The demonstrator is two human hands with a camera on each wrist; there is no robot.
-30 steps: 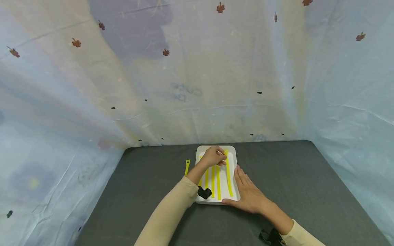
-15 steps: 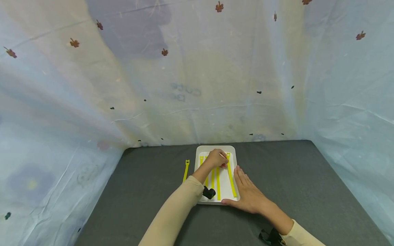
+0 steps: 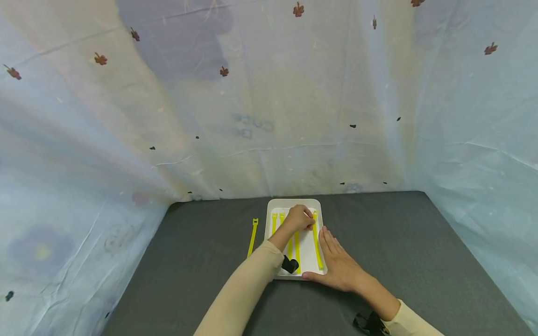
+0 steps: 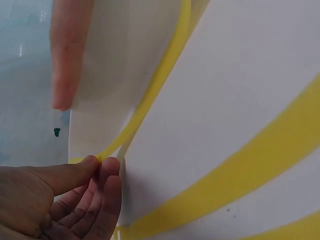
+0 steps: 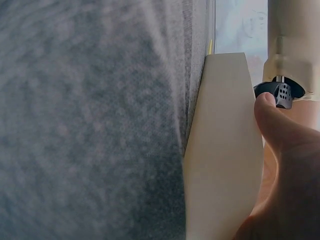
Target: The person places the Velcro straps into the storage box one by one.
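A white tray (image 3: 307, 257) holds several yellow cable ties with slotted heads, laid lengthwise side by side. Thumb and fingertips of my left hand (image 3: 300, 218) pinch the rightmost cable tie (image 3: 317, 247) just below its head. In the left wrist view this cable tie (image 4: 150, 95) curves along the tray's side wall. My right hand (image 3: 339, 269) rests at the tray's near right corner, its fingers straight along the right side and its thumb at the near edge. The right wrist view has the thumb (image 5: 275, 120) against the tray's outer wall (image 5: 220, 145). My left forearm covers part of the other ties.
One more yellow cable tie (image 3: 253, 237) lies on the dark grey cloth-covered table (image 3: 210, 261), left of the tray. Patterned light sheeting (image 3: 269, 102) encloses the table at the back and both sides. A black wrist camera (image 3: 290, 264) sits over the tray's near part.
My left hand has moved slightly right and toward me, shifting the pinched cable tie to the tray's right wall. The right hand stays in place.
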